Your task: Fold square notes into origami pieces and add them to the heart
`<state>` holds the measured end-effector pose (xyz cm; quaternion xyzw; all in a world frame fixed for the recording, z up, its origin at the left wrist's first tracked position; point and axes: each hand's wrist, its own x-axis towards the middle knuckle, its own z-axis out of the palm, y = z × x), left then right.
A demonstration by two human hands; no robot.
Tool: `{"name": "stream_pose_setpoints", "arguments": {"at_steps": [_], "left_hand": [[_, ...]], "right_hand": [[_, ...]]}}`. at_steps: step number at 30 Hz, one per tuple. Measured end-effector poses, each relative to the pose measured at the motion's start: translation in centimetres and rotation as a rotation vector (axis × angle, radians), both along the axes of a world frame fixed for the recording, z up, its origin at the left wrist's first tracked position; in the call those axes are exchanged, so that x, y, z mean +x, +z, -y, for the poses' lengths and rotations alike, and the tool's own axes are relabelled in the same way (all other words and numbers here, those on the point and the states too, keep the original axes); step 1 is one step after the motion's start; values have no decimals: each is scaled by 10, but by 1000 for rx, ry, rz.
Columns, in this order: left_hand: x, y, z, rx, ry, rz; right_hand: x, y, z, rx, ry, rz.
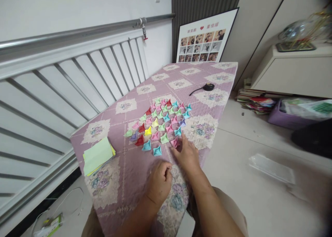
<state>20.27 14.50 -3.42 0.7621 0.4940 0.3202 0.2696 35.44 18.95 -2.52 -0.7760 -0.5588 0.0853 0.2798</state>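
Note:
Many small folded paper pieces in several colours stand in close rows on the purple floral tablecloth (pixel 133 167). My right hand (pixel 186 154) reaches to the near right edge of the group, its thumb and a finger apart on either side of a pink folded piece (pixel 175 142). Closer to me, my left hand (pixel 160 181) rests on the cloth with its fingers curled in; whether anything is inside them is hidden. A blue folded piece (pixel 157 151) stands just beyond the left hand, beside another blue one (pixel 146 145).
A stack of coloured paper sheets (pixel 100 155) lies at the table's left edge. Toward the far right of the table is a black tape measure (pixel 208 87). A white radiator (pixel 77 78) runs along the left side, and a photo board (pixel 206 38) stands behind the table.

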Motion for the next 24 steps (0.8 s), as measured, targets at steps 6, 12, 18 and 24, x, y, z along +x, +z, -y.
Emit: {"name": "stream_pose_setpoints", "arguments": {"at_steps": [6, 12, 18, 24], "left_hand": [[0, 1, 0, 4, 11, -8], [0, -2, 0, 6, 3, -3], [0, -2, -1, 2, 4, -4], [0, 0, 1, -1, 7, -18]], "right_hand": [[0, 1, 1, -25, 10, -16], [7, 2, 4, 53, 74, -109], [18, -3, 4, 120, 109, -222], [17, -6, 2, 98, 99, -124]]}}
